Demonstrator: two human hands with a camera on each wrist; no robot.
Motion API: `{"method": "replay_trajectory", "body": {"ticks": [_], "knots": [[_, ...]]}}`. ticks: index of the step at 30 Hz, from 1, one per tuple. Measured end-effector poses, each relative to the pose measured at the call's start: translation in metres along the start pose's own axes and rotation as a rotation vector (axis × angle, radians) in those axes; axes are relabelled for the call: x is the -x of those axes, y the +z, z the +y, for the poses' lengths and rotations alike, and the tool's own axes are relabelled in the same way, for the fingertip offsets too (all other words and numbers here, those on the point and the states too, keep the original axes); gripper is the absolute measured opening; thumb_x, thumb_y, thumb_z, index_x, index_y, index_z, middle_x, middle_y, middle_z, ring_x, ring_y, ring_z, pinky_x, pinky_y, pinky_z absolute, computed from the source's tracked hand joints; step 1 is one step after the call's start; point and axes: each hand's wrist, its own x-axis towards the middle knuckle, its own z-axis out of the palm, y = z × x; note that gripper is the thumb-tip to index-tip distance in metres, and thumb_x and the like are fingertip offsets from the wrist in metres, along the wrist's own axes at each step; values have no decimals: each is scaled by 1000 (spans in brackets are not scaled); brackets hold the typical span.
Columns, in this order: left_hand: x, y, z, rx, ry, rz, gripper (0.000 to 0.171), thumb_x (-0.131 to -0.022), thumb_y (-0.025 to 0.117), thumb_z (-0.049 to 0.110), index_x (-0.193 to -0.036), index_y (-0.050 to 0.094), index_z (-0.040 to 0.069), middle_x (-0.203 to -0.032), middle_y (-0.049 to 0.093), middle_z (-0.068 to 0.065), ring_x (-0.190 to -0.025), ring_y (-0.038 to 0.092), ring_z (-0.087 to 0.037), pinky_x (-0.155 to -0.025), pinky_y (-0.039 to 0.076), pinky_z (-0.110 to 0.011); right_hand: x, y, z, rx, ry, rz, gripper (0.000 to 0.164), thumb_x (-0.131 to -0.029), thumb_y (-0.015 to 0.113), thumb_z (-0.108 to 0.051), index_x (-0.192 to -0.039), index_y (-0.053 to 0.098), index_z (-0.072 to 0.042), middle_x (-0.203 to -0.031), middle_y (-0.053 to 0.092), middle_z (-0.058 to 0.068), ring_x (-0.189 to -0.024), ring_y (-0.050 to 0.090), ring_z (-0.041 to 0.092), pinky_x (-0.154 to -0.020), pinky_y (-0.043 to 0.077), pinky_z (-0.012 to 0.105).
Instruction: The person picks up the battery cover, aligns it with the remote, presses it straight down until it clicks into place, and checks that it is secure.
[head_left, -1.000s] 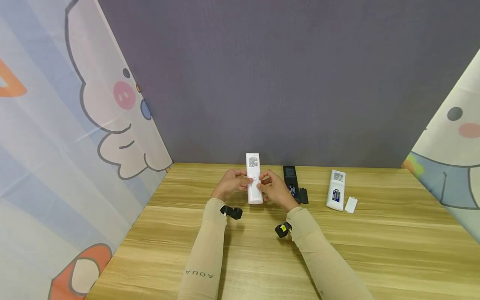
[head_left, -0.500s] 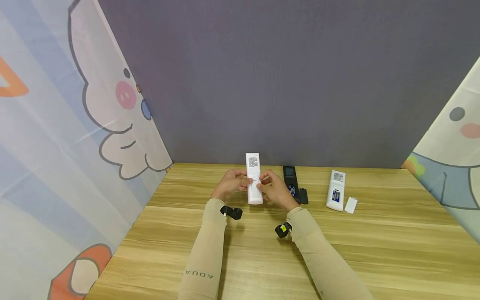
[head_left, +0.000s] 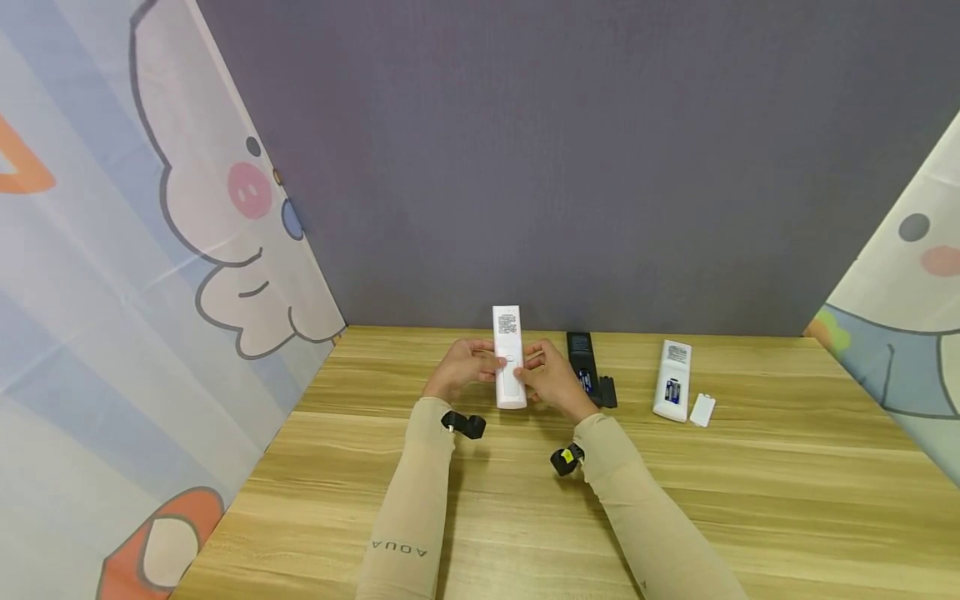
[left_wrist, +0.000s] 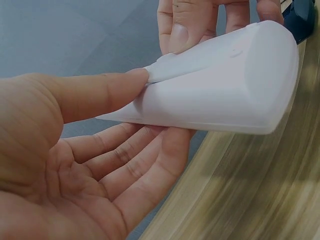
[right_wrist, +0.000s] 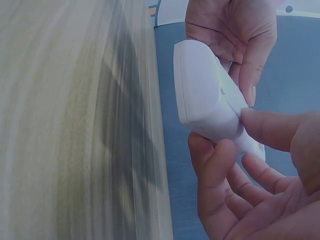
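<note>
Both hands hold a white remote control (head_left: 507, 337) over the table, its printed back facing up. My left hand (head_left: 462, 368) grips its left side; in the left wrist view that thumb lies on the back beside a seam of the battery cover (left_wrist: 187, 65), with the fingers underneath. From the right, my right hand (head_left: 553, 381) holds the same remote, thumb on its back near the cover. The right wrist view shows the remote's rounded end (right_wrist: 197, 82) and curled fingers below it. The battery cover sits on the remote.
Right of the hands, a black remote (head_left: 580, 352) lies with batteries exposed, its black cover (head_left: 607, 392) alongside. Farther right lie a second white remote (head_left: 663, 404) with batteries (head_left: 672, 391) showing and a loose white cover (head_left: 702, 410). A dark panel (head_left: 525, 167) rises behind the table (head_left: 510, 517).
Hardly anything differs. Both hands keep their hold on the white remote, which has shifted very slightly; the things on the table lie as before.
</note>
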Motion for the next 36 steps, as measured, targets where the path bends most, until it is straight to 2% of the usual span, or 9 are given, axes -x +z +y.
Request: {"method": "replay_trajectory", "body": {"ticks": [9, 21, 29, 36], "knots": [[0, 0, 0, -1, 6, -4, 38, -92, 73, 0, -127, 61, -8, -109, 72, -18, -83, 70, -14, -80, 62, -34, 0, -1, -1, 20, 8, 6, 38, -98, 70, -13, -130, 51, -11, -117, 61, 16, -81, 65, 28, -64, 58, 41], [2, 2, 2, -10, -1, 14, 41, -91, 73, -1, -129, 60, -8, -112, 72, -20, -83, 70, -14, -88, 61, -43, 2, 1, -3, 34, 4, 19, 39, -97, 70, -13, -131, 51, -12, -116, 62, 16, -84, 67, 30, -68, 59, 44], [1, 2, 2, -18, 1, 3, 37, -90, 71, -6, -125, 60, -10, -103, 74, -18, -81, 70, -14, -79, 62, -36, 4, 3, -3, 32, -1, 29, 39, -97, 70, -13, -131, 52, -10, -114, 62, 17, -78, 65, 25, -63, 56, 40], [4, 4, 5, -56, -15, 27, 39, -90, 73, -5, -127, 60, -8, -104, 72, -17, -81, 69, -16, -86, 61, -45, 4, 3, -3, 40, -9, 30, 39, -97, 71, -12, -131, 52, -10, -114, 61, 17, -76, 65, 24, -60, 56, 37]]}}
